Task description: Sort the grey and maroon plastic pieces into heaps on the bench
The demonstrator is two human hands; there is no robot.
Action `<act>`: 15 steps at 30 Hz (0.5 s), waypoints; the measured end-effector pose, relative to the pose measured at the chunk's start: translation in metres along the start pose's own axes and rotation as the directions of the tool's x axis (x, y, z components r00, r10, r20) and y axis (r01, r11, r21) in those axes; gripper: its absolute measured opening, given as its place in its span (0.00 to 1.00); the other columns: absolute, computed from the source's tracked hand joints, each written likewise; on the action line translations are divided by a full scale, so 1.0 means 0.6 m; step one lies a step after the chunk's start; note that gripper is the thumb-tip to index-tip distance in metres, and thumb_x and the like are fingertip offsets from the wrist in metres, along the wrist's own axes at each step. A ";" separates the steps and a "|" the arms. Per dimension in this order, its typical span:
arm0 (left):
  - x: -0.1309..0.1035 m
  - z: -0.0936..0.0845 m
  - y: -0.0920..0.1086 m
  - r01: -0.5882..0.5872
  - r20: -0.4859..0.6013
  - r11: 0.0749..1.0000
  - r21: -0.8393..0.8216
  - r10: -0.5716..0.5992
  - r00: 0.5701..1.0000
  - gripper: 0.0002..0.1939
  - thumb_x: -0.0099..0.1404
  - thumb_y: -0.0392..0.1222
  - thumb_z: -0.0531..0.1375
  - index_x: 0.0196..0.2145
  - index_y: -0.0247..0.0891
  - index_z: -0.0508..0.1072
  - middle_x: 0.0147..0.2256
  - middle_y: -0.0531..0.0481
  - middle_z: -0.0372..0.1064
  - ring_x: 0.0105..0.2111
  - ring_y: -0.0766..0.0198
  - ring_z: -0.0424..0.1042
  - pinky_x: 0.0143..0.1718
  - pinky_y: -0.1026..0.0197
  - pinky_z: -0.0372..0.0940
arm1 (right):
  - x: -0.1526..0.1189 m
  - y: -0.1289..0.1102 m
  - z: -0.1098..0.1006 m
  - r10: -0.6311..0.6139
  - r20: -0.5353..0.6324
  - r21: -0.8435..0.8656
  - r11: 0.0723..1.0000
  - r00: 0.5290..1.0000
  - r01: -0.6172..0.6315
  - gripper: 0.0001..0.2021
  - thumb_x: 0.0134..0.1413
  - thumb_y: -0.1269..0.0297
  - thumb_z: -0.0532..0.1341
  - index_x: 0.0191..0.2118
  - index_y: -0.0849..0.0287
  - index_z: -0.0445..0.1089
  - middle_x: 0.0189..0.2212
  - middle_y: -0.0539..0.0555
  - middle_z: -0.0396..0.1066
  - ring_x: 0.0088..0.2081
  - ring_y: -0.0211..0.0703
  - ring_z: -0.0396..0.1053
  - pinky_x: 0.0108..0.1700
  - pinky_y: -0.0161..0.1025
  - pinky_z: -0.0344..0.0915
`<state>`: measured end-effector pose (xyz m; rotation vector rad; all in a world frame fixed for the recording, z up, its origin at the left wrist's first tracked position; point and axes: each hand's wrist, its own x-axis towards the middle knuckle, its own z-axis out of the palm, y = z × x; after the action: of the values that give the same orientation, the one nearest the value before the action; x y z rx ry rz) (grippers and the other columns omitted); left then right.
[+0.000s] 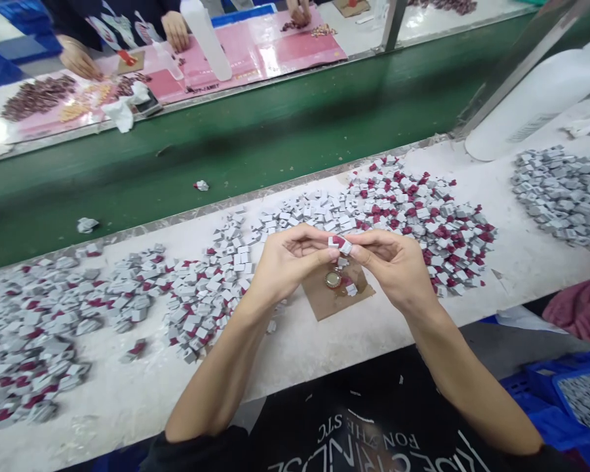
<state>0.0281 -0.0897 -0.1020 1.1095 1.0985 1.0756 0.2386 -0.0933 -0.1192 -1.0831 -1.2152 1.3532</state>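
A small grey and dark-red plastic piece (340,245) is pinched between the fingertips of both hands. My left hand (299,257) grips it from the left with thumb and fingers closed. From the right, my right hand (391,262) holds the same piece between thumb and forefinger. Below them lies a square of brown cardboard (319,305), carrying a bottle cap (333,279) and another small grey and red piece (351,288). Just beyond my hands spreads a pile of grey and dark-red pieces (423,216).
More pieces (211,295) cover the worktop's left side. At right are a grey heap (565,193) and a white bottle (535,98) beside a metal post. A green belt (275,144) separates my bench from a pink-topped one, where co-workers' hands (81,60) are busy. Blue crates (545,387) stand lower right.
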 end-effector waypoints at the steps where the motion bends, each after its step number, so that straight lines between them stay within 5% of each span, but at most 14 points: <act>1: 0.002 -0.006 0.001 0.004 0.020 1.000 0.027 -0.005 1.000 0.13 0.58 0.43 0.82 0.38 0.41 0.87 0.38 0.46 0.87 0.38 0.56 0.87 0.45 0.53 0.84 | 0.004 0.004 0.003 0.012 0.002 -0.008 1.000 1.000 -0.012 0.12 0.60 0.51 0.80 0.43 0.52 0.90 0.41 0.56 0.89 0.43 0.52 0.88 0.48 0.49 0.87; 5: 0.028 -0.043 0.001 -0.029 0.120 0.973 0.229 0.002 0.993 0.11 0.62 0.44 0.78 0.41 0.41 0.87 0.40 0.46 0.86 0.40 0.57 0.85 0.45 0.55 0.81 | 0.028 0.012 0.018 0.056 0.063 -0.050 0.997 0.996 -0.053 0.16 0.58 0.48 0.81 0.45 0.53 0.89 0.44 0.58 0.89 0.47 0.56 0.88 0.53 0.53 0.87; 7: 0.059 -0.073 -0.002 -0.077 0.073 0.933 0.351 0.055 0.996 0.11 0.64 0.45 0.77 0.42 0.41 0.87 0.43 0.45 0.86 0.43 0.56 0.84 0.46 0.55 0.79 | 0.041 0.009 0.023 0.063 0.079 -0.068 0.996 0.995 -0.058 0.19 0.57 0.49 0.81 0.51 0.52 0.88 0.49 0.58 0.89 0.52 0.57 0.87 0.58 0.55 0.86; 9: 0.099 -0.114 -0.006 -0.056 -0.107 0.884 0.463 0.119 0.987 0.10 0.64 0.44 0.75 0.42 0.39 0.86 0.44 0.43 0.86 0.44 0.55 0.84 0.48 0.55 0.79 | 0.049 0.003 0.022 0.058 0.052 -0.097 0.994 0.997 -0.053 0.21 0.58 0.49 0.81 0.54 0.50 0.87 0.53 0.58 0.88 0.55 0.58 0.86 0.62 0.57 0.84; 12: 0.161 -0.188 -0.009 0.185 -0.476 0.798 0.573 0.140 0.868 0.08 0.64 0.41 0.72 0.42 0.38 0.84 0.43 0.42 0.86 0.46 0.54 0.84 0.51 0.56 0.78 | 0.054 0.000 0.012 0.060 0.002 -0.168 0.984 0.998 -0.059 0.18 0.61 0.45 0.78 0.49 0.51 0.87 0.51 0.59 0.88 0.55 0.59 0.86 0.62 0.59 0.83; 15: 0.198 -0.251 -0.007 0.324 -0.610 0.746 0.582 0.137 0.781 0.06 0.64 0.41 0.69 0.39 0.38 0.81 0.42 0.40 0.85 0.48 0.49 0.84 0.54 0.53 0.77 | 0.061 0.005 -0.001 0.088 -0.012 -0.222 0.971 0.996 -0.088 0.19 0.59 0.42 0.77 0.44 0.53 0.87 0.47 0.61 0.88 0.52 0.61 0.86 0.58 0.58 0.84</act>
<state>-0.1045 0.0453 -0.1350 1.2375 2.1934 1.0031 0.2343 -0.0570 -0.1222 -1.3084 -1.3553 1.3040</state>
